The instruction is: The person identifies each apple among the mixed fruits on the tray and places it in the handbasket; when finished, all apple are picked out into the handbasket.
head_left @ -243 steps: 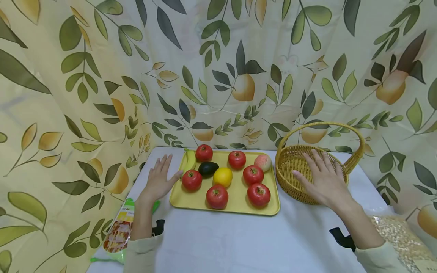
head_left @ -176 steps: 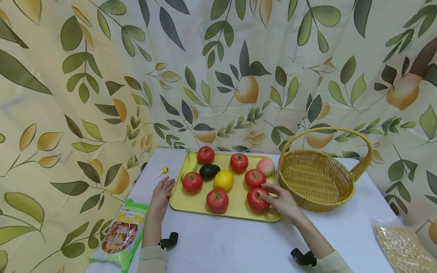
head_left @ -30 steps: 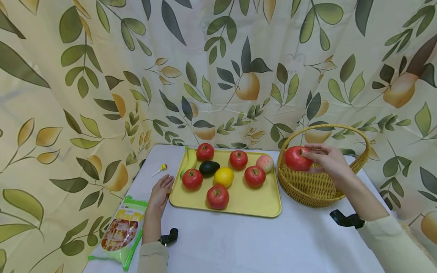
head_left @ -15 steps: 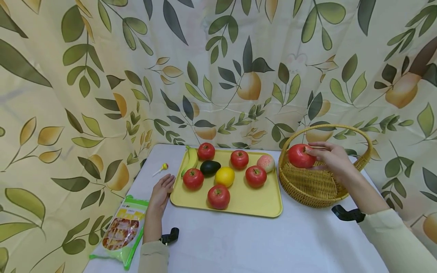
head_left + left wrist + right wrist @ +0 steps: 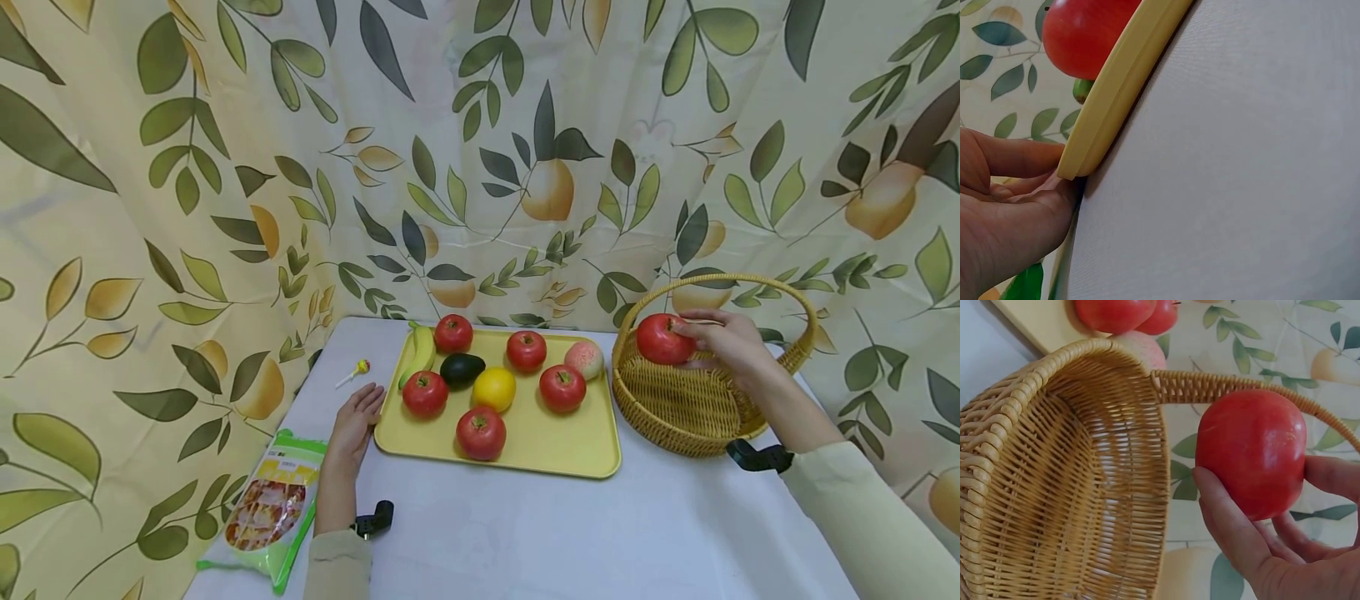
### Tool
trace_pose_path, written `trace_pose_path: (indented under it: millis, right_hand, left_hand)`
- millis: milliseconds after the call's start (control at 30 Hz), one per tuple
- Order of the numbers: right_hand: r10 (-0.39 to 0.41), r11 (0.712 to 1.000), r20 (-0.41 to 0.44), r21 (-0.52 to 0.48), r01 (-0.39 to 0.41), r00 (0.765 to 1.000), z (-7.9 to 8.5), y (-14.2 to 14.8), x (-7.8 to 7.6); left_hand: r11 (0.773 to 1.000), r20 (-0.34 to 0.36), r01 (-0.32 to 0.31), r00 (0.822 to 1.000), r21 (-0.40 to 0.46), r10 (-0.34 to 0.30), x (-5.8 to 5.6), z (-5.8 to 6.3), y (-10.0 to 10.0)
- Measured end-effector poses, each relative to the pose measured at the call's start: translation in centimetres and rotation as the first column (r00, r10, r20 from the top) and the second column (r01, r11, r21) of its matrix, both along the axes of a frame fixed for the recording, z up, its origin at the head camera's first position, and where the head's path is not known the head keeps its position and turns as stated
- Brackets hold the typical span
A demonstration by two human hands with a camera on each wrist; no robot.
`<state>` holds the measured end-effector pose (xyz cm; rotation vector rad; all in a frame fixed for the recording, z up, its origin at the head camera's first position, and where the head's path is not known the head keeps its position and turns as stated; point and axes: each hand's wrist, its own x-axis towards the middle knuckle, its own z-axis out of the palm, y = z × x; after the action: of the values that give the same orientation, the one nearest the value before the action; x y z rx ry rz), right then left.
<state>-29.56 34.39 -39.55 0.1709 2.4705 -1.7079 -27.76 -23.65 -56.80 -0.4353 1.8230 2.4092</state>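
Observation:
In the head view my right hand (image 5: 727,346) grips a red apple (image 5: 664,339) above the wicker basket (image 5: 652,421). The right wrist view shows thumb and fingers around the apple (image 5: 1250,453), beside the basket's handle (image 5: 1191,386). My left hand (image 5: 356,421) rests against the left edge of the yellow tray (image 5: 577,450), its fingers extended. Up close in the left wrist view, fingertips touch the tray's rim (image 5: 1100,112). On the tray lie several more red apples (image 5: 481,432), a yellow lemon (image 5: 493,389), a dark avocado (image 5: 461,369), bananas (image 5: 418,354) and a pinkish peach (image 5: 584,359).
A lollipop (image 5: 362,367) lies left of the tray on the white tablecloth (image 5: 480,533). Nearer the front left is a green-edged food bag (image 5: 270,504). A curtain printed with leaves and fruit (image 5: 480,167) hangs directly behind the table.
Earlier, the right hand took the apple from the tray's front right corner and carried it over the basket. Lately it has shifted slightly right. The left hand has stayed at the tray edge.

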Motion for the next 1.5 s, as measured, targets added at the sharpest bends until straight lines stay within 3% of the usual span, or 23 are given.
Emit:
trace_pose_path:
  millis: [267, 933, 1500]
  right_hand:
    - [-0.017, 0.999, 0.048, -0.027, 0.018, 0.999, -0.7, 0.3, -1.2]
    - [-0.067, 0.997, 0.072, -0.023, 0.069, 0.995, -2.9, 1.4, -3.1]
    - [-0.098, 0.995, 0.099, -0.008, 0.1, 0.99, -4.0, 1.4, -4.7]
  left_hand:
    - [1.0, 0.002, -0.003, 1.0, 0.005, 0.003, 0.0, 0.1, 0.1]
    - [1.0, -0.015, 0.021, 1.0, 0.024, -0.021, 0.0, -0.1, 0.0]
    - [1.0, -0.012, 0.001, 1.0, 0.02, -0.001, -0.1, 0.0, -0.1]
